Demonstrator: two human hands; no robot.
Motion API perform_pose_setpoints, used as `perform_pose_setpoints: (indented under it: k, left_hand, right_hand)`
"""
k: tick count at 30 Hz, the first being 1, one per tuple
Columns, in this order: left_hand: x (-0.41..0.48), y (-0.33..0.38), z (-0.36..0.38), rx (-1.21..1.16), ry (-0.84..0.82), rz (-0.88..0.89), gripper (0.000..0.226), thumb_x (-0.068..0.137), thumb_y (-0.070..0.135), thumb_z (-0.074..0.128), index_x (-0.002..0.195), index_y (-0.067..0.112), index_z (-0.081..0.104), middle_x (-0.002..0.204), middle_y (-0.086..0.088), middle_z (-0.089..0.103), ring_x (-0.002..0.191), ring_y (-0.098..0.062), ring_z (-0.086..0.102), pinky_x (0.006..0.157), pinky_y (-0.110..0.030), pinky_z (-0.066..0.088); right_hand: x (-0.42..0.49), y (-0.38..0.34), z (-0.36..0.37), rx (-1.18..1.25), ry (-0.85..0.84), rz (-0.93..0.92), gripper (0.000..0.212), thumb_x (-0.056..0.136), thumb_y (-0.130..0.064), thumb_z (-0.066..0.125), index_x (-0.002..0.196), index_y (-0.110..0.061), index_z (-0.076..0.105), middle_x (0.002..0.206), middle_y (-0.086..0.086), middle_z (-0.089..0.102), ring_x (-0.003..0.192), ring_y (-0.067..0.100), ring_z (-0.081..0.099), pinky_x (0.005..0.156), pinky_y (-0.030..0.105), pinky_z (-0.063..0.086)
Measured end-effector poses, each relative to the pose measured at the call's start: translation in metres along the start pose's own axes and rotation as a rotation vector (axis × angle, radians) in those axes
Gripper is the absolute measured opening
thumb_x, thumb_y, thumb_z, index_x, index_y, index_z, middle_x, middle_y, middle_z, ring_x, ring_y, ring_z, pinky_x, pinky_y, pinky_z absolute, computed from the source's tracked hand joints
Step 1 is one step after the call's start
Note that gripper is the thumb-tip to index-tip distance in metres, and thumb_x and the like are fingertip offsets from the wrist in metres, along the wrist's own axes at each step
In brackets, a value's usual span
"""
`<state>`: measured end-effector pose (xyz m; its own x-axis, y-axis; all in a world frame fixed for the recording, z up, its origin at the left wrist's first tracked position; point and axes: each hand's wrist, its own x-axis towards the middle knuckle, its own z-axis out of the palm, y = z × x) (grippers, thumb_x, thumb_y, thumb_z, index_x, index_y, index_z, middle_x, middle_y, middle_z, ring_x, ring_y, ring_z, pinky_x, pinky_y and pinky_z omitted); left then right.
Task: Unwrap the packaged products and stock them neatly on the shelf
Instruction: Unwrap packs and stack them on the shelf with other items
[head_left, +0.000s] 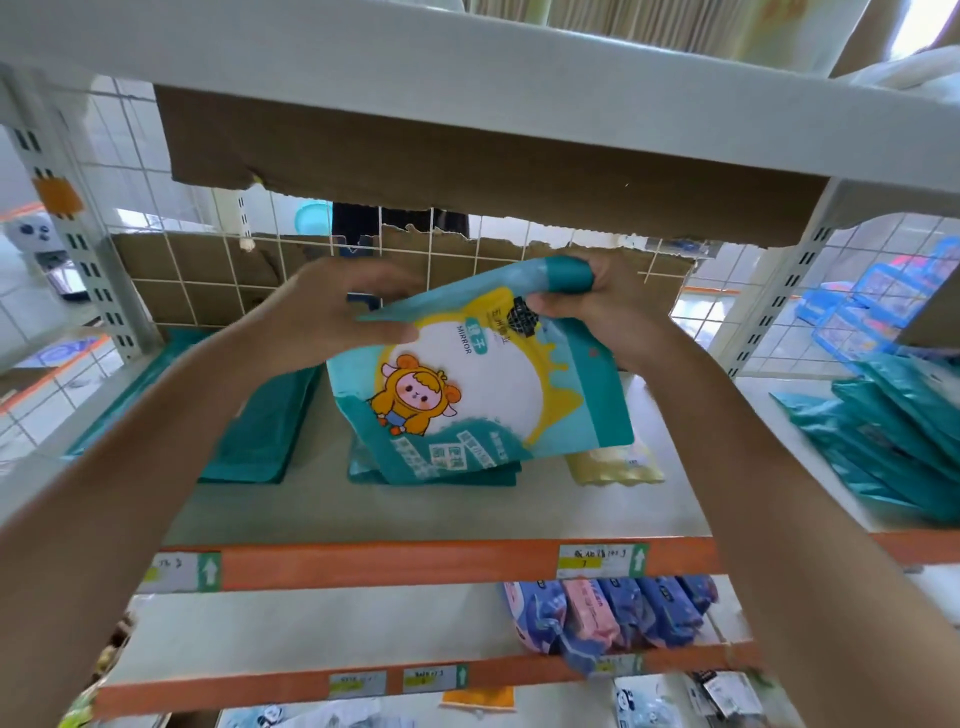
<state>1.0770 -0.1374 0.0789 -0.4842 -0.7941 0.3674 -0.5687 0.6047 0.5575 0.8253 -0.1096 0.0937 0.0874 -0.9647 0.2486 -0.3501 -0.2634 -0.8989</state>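
Observation:
Both hands hold a teal, white and yellow mirror packet (483, 379) with an orange cartoon figure, raised above the white shelf board (415, 509). My left hand (332, 317) pinches its upper left edge between thumb and fingers. My right hand (597, 306) grips the bent-over top right corner. Under the packet lies a low stack of the same teal packets (441, 473). Another flat teal packet (260, 431) lies to the left, and a pale yellow pack (613, 465) sits to the right.
Several teal packets (893, 441) are piled on the neighbouring shelf at the right. Torn cardboard (467, 156) hangs under the upper shelf, with a wire grid (208, 270) behind. The orange-edged shelf below carries blue and pink packs (608, 613).

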Motion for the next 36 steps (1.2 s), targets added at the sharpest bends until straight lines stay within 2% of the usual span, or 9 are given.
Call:
perform_pose_setpoints:
  k: [2,5,10,13,17,22,28,32,36]
  left_hand:
    - [0.009,-0.002,0.000,0.009,-0.166,-0.032,0.013,0.080,0.025,0.068,0.088,0.031,0.059,0.069,0.025,0.066,0.068,0.003,0.064,0.054,-0.008,0.045]
    - [0.012,-0.012,0.005,-0.113,-0.212,-0.083,0.012,0.081,0.023,0.066,0.093,0.019,0.064,0.072,0.021,0.069,0.068,-0.001,0.068,0.058,-0.014,0.053]
    - [-0.004,-0.033,0.020,-0.543,-0.127,-0.233,0.044,0.061,0.039,0.077,0.098,0.017,0.066,0.089,0.003,0.074,0.078,-0.019,0.071,0.062,-0.026,0.057]
    - [-0.010,-0.050,0.029,-0.736,-0.046,-0.319,0.077,0.040,0.053,0.087,0.100,0.010,0.067,0.095,-0.007,0.073,0.080,-0.026,0.071,0.063,-0.030,0.057]
    - [-0.014,-0.062,0.047,-0.882,0.029,-0.458,0.032,0.065,0.026,0.075,0.093,0.014,0.066,0.101,-0.011,0.070,0.084,-0.028,0.068,0.068,-0.036,0.059]
    - [-0.014,-0.064,0.070,-1.093,0.165,-0.620,0.017,0.080,0.012,0.064,0.097,0.012,0.063,0.091,-0.004,0.071,0.074,-0.016,0.070,0.063,-0.031,0.059]
    - [-0.011,-0.067,0.095,-0.954,0.244,-0.844,0.045,0.082,0.019,0.066,0.124,0.007,0.053,0.108,-0.007,0.065,0.094,-0.025,0.063,0.089,-0.045,0.050]
    - [-0.015,-0.075,0.100,-0.822,0.052,-0.860,0.053,0.086,0.018,0.062,0.134,0.012,0.042,0.107,-0.002,0.061,0.081,-0.013,0.061,0.063,-0.028,0.051]
    - [-0.017,-0.082,0.098,-0.659,-0.071,-0.835,0.059,0.086,0.014,0.062,0.139,0.015,0.037,0.090,0.005,0.057,0.075,-0.009,0.058,0.055,-0.023,0.048]
  right_hand:
    - [0.003,-0.006,0.002,0.017,-0.016,-0.005,0.021,0.078,0.003,0.068,0.086,-0.016,0.063,0.076,0.001,0.065,0.066,0.013,0.063,0.070,0.033,0.052]
    - [0.005,-0.008,0.005,0.034,0.013,-0.012,0.022,0.078,0.001,0.069,0.089,-0.017,0.063,0.084,0.003,0.067,0.076,0.019,0.065,0.075,0.037,0.054]
    - [0.006,0.012,0.003,0.039,0.173,-0.039,0.020,0.076,-0.003,0.073,0.086,-0.016,0.060,0.067,-0.011,0.070,0.059,0.003,0.066,0.056,0.020,0.053]
    - [-0.001,0.035,0.001,0.067,0.258,0.010,0.020,0.079,-0.007,0.072,0.088,-0.020,0.060,0.082,-0.005,0.068,0.062,-0.001,0.065,0.057,0.018,0.051]
    - [-0.010,0.066,0.008,0.225,0.324,0.152,0.030,0.083,-0.012,0.068,0.110,-0.014,0.054,0.086,0.002,0.069,0.062,0.007,0.067,0.054,0.024,0.054]
    - [-0.016,0.096,0.039,0.261,0.181,0.254,0.015,0.090,-0.008,0.058,0.105,-0.006,0.059,0.084,0.002,0.071,0.066,0.012,0.068,0.059,0.025,0.057]
    - [-0.015,0.124,0.056,0.215,0.199,0.329,0.020,0.090,-0.007,0.057,0.111,-0.007,0.056,0.089,0.000,0.067,0.074,0.010,0.067,0.061,0.025,0.057]
    - [-0.010,0.142,0.059,0.262,0.241,0.430,0.015,0.092,-0.007,0.055,0.107,-0.007,0.057,0.084,0.000,0.066,0.073,0.012,0.065,0.063,0.027,0.056]
    - [0.000,0.156,0.061,0.254,0.247,0.492,0.008,0.092,-0.009,0.056,0.099,-0.009,0.059,0.084,0.000,0.066,0.076,0.013,0.065,0.067,0.029,0.056]
